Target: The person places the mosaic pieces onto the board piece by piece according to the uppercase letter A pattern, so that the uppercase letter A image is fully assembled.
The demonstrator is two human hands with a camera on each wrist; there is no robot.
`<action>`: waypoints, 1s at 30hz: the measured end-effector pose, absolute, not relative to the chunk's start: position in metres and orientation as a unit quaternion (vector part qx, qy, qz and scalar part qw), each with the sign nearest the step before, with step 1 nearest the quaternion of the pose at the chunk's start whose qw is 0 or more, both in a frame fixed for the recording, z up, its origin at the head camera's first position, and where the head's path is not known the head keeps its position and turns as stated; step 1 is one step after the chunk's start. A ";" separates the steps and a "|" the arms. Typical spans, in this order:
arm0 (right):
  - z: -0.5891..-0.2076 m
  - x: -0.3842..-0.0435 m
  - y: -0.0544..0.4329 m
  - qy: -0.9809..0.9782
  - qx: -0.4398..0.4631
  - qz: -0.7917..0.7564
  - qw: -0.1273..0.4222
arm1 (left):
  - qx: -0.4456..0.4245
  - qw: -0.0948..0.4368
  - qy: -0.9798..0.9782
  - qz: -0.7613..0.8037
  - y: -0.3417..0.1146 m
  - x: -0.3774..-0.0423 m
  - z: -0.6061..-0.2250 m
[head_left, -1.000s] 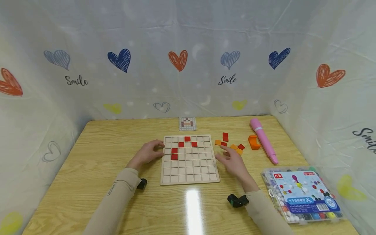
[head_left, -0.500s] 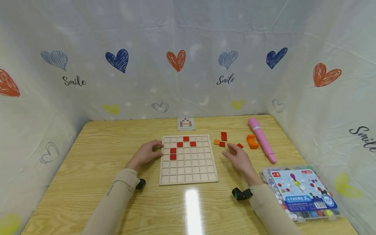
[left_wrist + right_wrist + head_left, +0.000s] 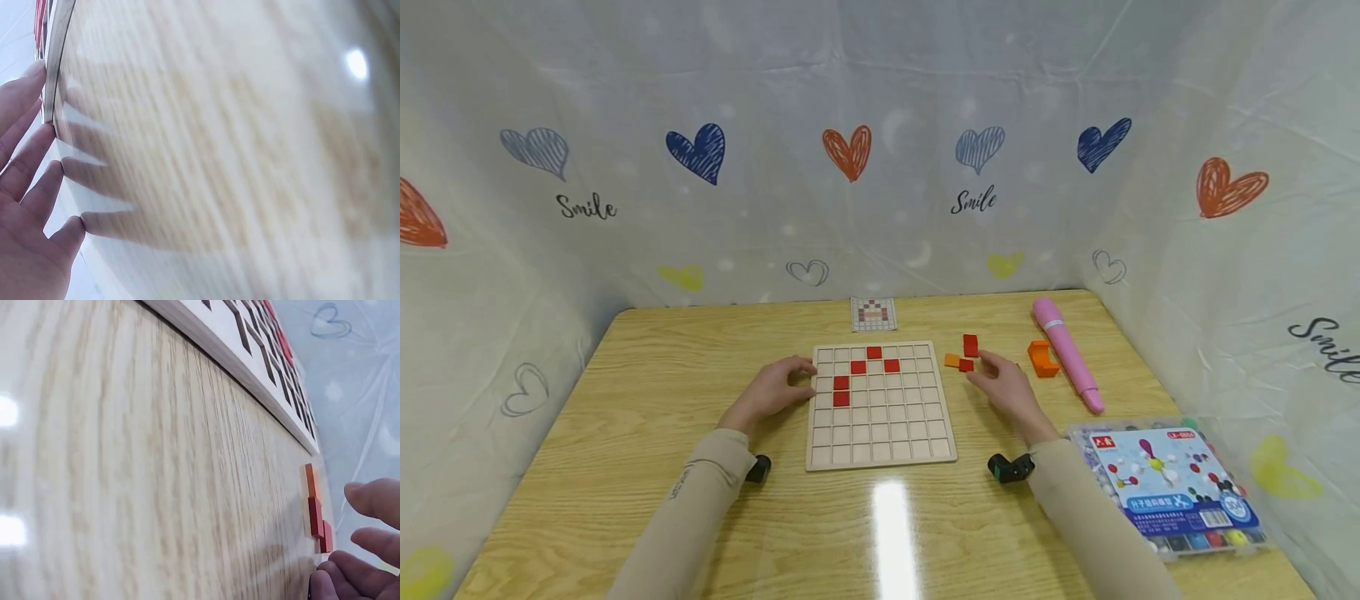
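A square wooden grid board (image 3: 880, 417) lies on the table, with several red tiles (image 3: 841, 391) in its upper left and top cells. My left hand (image 3: 771, 390) rests at the board's left edge, thumb and fingers spread; the left wrist view shows fingertips (image 3: 53, 128) against the board's side. Right of the board, my right hand (image 3: 1009, 390) hovers low among loose tiles, thumb and index finger apart. Just left of it lie an orange tile (image 3: 952, 360) and a red tile (image 3: 966, 365), with red tiles (image 3: 971, 346) behind. More tiles are hidden beneath this hand.
A small pattern card (image 3: 873, 314) lies behind the board. To the right are an orange bracket-shaped piece (image 3: 1042, 359), a pink microphone-like stick (image 3: 1069, 354) and a clear case (image 3: 1172, 483) of coloured balls. A printed curtain (image 3: 880, 208) hangs behind the table.
My right hand has drawn back from the board's right edge and shifted right over the loose orange and red tiles, covering several. The left hand stays at the board's left edge.
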State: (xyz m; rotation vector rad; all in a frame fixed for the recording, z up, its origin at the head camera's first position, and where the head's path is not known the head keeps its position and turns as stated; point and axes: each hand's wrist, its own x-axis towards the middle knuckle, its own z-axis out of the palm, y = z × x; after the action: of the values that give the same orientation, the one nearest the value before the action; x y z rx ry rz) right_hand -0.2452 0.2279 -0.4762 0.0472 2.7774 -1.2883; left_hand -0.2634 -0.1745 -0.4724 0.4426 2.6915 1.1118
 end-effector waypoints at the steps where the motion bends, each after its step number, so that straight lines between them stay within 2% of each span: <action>1: -0.477 -0.247 0.228 0.906 0.012 -0.420 0.044 | 0.150 0.098 0.910 0.375 -0.175 -0.264 -0.473; 6: -0.479 -0.256 0.227 0.909 -0.016 -0.413 0.049 | 0.154 0.094 0.911 0.370 -0.175 -0.264 -0.473; 13: -0.483 -0.264 0.225 0.925 -0.039 -0.377 0.018 | 0.156 0.093 0.911 0.371 -0.174 -0.264 -0.473; 22: -0.486 -0.262 0.221 0.941 -0.038 -0.336 -0.006 | 0.151 0.097 0.910 0.373 -0.174 -0.264 -0.473; 30: -0.485 -0.260 0.221 0.948 -0.083 -0.307 -0.016 | 0.154 0.097 0.912 0.368 -0.173 -0.262 -0.470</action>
State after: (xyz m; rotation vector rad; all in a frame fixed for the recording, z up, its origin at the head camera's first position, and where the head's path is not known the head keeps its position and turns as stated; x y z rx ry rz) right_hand -0.2603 0.2210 -0.4848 -0.2627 3.0083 -0.9729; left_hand -0.2624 -0.1733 -0.4704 0.4557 2.7011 1.0898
